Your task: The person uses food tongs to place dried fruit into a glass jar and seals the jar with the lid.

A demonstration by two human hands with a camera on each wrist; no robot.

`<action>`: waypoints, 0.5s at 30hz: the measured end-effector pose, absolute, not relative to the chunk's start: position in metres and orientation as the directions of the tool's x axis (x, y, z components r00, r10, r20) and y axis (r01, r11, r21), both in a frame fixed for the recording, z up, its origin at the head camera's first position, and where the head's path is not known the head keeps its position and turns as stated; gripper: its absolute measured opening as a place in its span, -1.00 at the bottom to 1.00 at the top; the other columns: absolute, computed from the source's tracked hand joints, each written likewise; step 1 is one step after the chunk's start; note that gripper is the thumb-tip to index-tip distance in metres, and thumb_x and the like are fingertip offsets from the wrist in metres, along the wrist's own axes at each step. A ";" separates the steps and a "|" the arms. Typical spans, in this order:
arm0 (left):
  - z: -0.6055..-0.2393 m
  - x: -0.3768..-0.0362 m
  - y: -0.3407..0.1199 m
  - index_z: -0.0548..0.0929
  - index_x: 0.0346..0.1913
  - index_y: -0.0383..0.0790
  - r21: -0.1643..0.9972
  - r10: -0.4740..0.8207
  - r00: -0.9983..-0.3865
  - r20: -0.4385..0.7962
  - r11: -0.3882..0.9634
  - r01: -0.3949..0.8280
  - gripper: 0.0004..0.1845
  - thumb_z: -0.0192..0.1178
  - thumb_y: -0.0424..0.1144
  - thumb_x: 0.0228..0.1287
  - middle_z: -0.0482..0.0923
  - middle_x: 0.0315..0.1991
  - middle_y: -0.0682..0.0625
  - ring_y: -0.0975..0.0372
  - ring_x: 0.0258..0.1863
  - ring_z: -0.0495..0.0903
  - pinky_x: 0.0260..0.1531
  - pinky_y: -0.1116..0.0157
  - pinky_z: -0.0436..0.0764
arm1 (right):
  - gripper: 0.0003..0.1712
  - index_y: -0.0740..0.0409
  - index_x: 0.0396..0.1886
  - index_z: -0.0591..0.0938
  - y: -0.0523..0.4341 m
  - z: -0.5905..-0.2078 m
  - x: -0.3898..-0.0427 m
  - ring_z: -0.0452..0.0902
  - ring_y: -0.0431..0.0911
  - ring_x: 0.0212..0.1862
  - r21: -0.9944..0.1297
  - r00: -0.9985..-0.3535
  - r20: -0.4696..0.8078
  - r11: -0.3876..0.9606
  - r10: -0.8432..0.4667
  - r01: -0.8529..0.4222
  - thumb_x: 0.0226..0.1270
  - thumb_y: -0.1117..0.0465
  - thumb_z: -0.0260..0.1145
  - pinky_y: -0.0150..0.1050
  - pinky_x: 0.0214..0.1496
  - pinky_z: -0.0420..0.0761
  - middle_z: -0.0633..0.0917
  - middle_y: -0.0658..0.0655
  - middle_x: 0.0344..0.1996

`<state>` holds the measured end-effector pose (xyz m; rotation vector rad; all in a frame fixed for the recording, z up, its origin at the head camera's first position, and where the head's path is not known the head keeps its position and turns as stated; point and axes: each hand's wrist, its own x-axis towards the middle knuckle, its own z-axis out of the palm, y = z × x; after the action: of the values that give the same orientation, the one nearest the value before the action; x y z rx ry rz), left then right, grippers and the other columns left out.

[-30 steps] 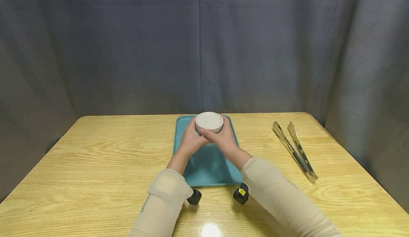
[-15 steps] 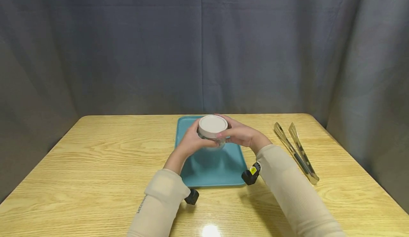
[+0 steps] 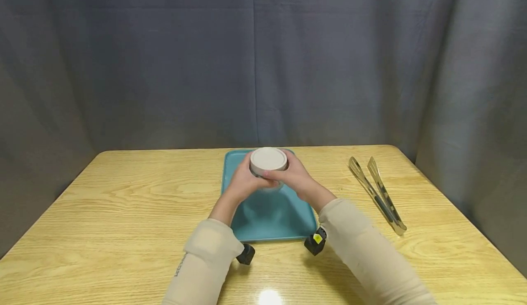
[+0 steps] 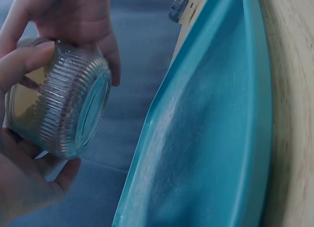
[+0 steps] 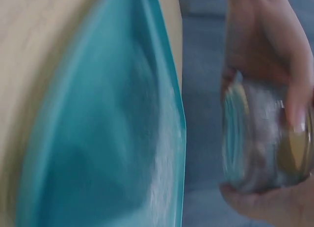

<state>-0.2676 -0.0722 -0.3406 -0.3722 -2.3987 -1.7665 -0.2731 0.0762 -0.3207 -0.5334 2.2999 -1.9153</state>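
Note:
A ribbed clear glass jar (image 4: pixel 64 99) with a white lid (image 3: pixel 268 158) is held in the air above a teal tray (image 3: pixel 273 218). My left hand (image 3: pixel 244 179) grips the jar's glass body from the left, thumb across the near side. From the right, my right hand (image 3: pixel 297 177) curls round the top, its thumb lying along the lid's near edge. Ribs and the jar's base show in the left wrist view, with the tray below. In the right wrist view the jar (image 5: pixel 265 133) is blurred.
Metal tongs (image 3: pixel 379 197) with dark grips lie on the wooden table (image 3: pixel 136 213) right of the tray. A grey curtain (image 3: pixel 173 67) hangs behind the table and along both sides.
My right hand swung outward to the right around the lid half a second ago, and is now turned back in toward the left hand. The jar stays held over the tray.

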 end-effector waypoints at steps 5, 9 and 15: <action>-0.338 -0.267 -0.068 0.23 0.17 -0.18 0.888 0.062 -0.948 0.312 0.334 0.315 -0.13 0.43 -0.26 -0.33 0.34 0.03 -0.08 0.13 -0.02 0.33 -0.09 0.16 0.37 | -0.18 0.24 0.11 0.17 0.059 -0.322 -0.264 0.28 -0.03 0.00 -0.971 -0.974 0.195 0.118 -0.118 -0.209 -0.12 0.21 0.41 -0.18 -0.02 0.36 0.31 0.17 0.01; -0.337 -0.266 -0.068 0.25 0.15 -0.22 0.865 0.051 -0.935 0.352 0.364 0.346 -0.15 0.43 -0.28 -0.34 0.37 0.02 -0.13 0.10 -0.02 0.35 -0.09 0.17 0.37 | -0.13 0.25 0.11 0.11 0.052 -0.321 -0.259 0.29 -0.03 0.00 -0.979 -0.981 0.184 0.081 -0.058 -0.188 -0.15 0.21 0.42 -0.20 -0.04 0.38 0.30 0.19 0.00; -0.336 -0.263 -0.071 0.24 0.16 -0.16 0.891 0.093 -0.947 0.308 0.321 0.322 -0.13 0.44 -0.27 -0.35 0.33 0.02 -0.03 0.15 -0.03 0.32 -0.11 0.16 0.37 | -0.10 0.13 0.23 0.02 0.076 -0.313 -0.266 0.17 0.00 0.11 -0.995 -0.951 0.015 0.086 -0.308 -0.043 -0.03 0.16 0.34 -0.06 0.08 0.25 0.22 0.17 0.10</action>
<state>-0.2632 -0.0711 -0.3359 -0.3801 -2.3831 -1.6797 -0.2665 0.0759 -0.3134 -0.3557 2.1592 -1.9666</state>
